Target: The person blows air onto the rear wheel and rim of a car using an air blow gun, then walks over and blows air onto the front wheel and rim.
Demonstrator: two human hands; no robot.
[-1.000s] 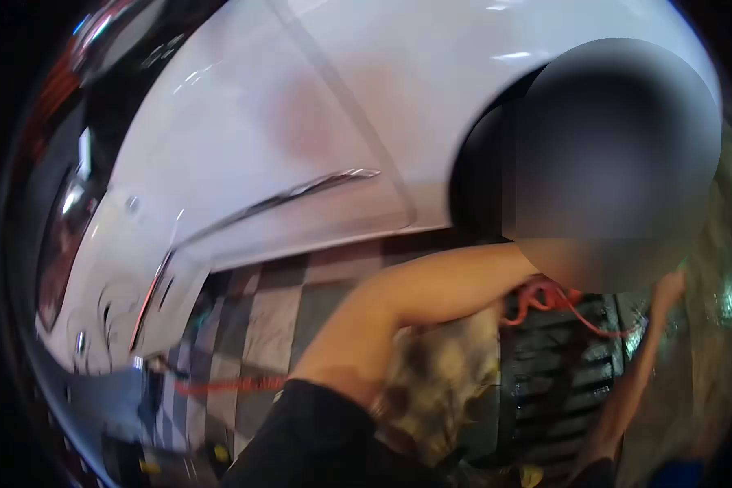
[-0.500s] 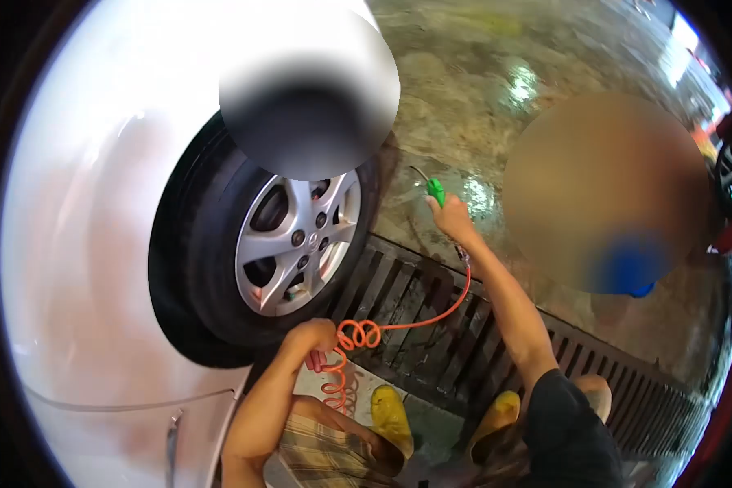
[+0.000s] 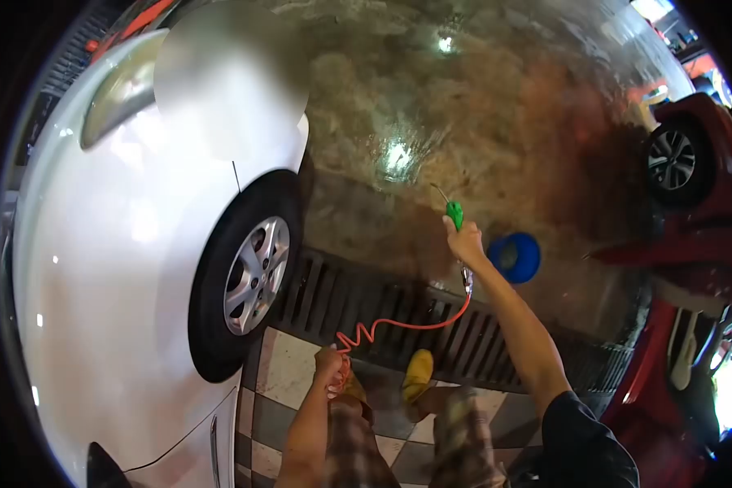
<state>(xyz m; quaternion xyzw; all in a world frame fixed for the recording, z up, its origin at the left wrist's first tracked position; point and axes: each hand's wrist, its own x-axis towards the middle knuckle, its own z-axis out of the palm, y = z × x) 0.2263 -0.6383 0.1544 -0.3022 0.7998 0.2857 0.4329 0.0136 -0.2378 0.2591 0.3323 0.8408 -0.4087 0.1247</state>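
My right hand is closed around a green air blow gun, whose thin metal nozzle points up and away over the wet floor. From the metal fitting below that hand, a coiled orange hose runs left to my left hand, which is closed around its coils. Left of my hands is the front wheel of a white car, its tyre apart from both hands.
A blue bucket stands right of my right hand. Below runs a dark floor grate, with checkered tiles and my yellow boots. Red cars are at the right edge.
The view has swung from the car's side to its front wheel and the open floor. My right hand still holds the blow gun, now farther from the wheel. The blue bucket has come into clear view.
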